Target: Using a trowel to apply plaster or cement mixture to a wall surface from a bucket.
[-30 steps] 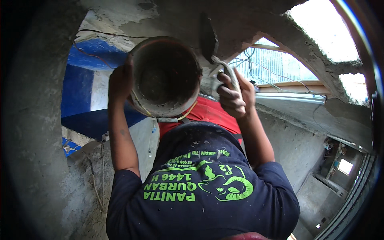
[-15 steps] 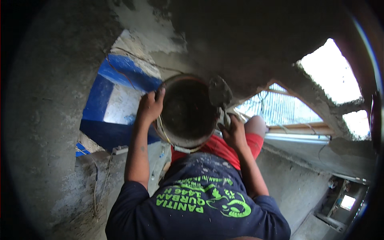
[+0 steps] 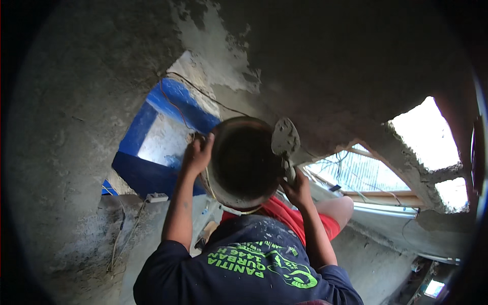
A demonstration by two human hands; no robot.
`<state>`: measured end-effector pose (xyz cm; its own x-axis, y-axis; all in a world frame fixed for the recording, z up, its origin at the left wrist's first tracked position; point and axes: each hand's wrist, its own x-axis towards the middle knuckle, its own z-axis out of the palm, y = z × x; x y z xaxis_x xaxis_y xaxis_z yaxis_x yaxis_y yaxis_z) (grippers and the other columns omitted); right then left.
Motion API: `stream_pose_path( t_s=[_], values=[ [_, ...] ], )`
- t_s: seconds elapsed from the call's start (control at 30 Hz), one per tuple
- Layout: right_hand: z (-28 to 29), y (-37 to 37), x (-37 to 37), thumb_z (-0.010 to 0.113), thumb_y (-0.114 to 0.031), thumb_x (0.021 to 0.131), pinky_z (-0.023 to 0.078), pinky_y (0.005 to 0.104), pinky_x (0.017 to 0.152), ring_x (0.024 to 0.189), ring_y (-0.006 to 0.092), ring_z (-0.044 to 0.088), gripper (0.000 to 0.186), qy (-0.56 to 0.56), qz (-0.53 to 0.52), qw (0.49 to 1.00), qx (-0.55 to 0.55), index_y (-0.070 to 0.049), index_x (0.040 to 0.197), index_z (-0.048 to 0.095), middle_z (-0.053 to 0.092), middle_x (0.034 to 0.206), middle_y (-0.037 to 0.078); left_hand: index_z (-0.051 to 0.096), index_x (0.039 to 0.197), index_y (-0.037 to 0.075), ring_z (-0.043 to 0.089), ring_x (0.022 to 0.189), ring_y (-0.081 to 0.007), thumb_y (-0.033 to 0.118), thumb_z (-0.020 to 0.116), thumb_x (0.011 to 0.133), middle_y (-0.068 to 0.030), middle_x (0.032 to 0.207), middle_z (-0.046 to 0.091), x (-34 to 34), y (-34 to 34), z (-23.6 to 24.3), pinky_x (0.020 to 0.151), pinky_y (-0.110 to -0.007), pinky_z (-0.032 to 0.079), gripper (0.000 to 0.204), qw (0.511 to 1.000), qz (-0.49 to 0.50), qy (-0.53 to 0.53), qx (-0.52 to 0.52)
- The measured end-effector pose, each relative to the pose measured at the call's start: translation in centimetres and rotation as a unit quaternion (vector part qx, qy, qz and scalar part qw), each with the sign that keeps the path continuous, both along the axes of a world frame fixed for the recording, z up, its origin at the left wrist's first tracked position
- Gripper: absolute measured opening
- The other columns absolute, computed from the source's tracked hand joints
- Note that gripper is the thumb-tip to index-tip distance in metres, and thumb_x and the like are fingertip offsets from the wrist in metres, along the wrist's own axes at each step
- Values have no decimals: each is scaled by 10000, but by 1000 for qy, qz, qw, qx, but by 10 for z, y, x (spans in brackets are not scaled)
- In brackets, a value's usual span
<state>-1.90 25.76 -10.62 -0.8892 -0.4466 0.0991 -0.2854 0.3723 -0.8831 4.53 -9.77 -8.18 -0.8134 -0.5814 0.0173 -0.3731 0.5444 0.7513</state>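
Observation:
A round, mortar-stained bucket [image 3: 218,175] is held up in front of my body, its open mouth toward me. My left hand [image 3: 198,156] grips its left rim, thumb up along the edge. At the right side, my right hand [image 3: 298,189] is closed round the handle of a trowel [image 3: 285,138]. The trowel's blade, smeared with grey mortar, points up beside the bucket's right rim. The right fingers are close against the bucket; whether they also grip it is hidden. The bucket's inside is too dark to make out its contents.
Grey cement wall [image 3: 325,66] rises ahead, with a blue-framed opening [image 3: 131,129] at the left. To the right are a window opening [image 3: 363,170] and bright gaps [image 3: 427,134]. A cable [image 3: 203,94] hangs across the wall; a power strip [image 3: 157,197] lies on a ledge at left.
The whole view has shifted, so wall and openings sit lower. The trowel's blade has turned, showing more of its mortar-smeared face. Both hands keep their holds.

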Motion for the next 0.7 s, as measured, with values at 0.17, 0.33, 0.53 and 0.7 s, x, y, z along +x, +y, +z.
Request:
stream_pose_path(
  t_s=[0.17,0.33,0.53,0.7],
  values=[
    [20,-20,6,791,-167,870,484,392,615,616,279,585,292,-35,8,999,-24,19,953,582,643,754,224,669,1044,-73,664,998,-438,621,520,985,-294,1038,693,19,-7,-6,848,-481,500,712,987,102,-16,124],
    [25,-26,13,772,-135,871,501,394,627,631,346,612,236,-45,17,999,-10,10,927,595,646,752,230,641,1237,-71,649,1062,-285,628,624,934,-246,1166,677,33,2,-7,904,-419,502,762,956,157,-115,221],
    [5,-12,6,751,-192,892,431,441,555,561,376,541,282,-31,47,998,15,22,933,572,577,680,252,630,1261,-24,632,1057,-246,481,726,921,-178,1159,683,48,24,-7,919,-382,493,617,965,99,0,242],
    [14,26,-8,696,-143,902,400,462,538,544,380,525,268,-70,68,994,49,15,1056,545,538,631,226,622,1260,-40,642,1100,-293,434,688,953,-216,1191,689,57,7,-22,972,-404,485,569,988,25,-62,141]
  ],
)
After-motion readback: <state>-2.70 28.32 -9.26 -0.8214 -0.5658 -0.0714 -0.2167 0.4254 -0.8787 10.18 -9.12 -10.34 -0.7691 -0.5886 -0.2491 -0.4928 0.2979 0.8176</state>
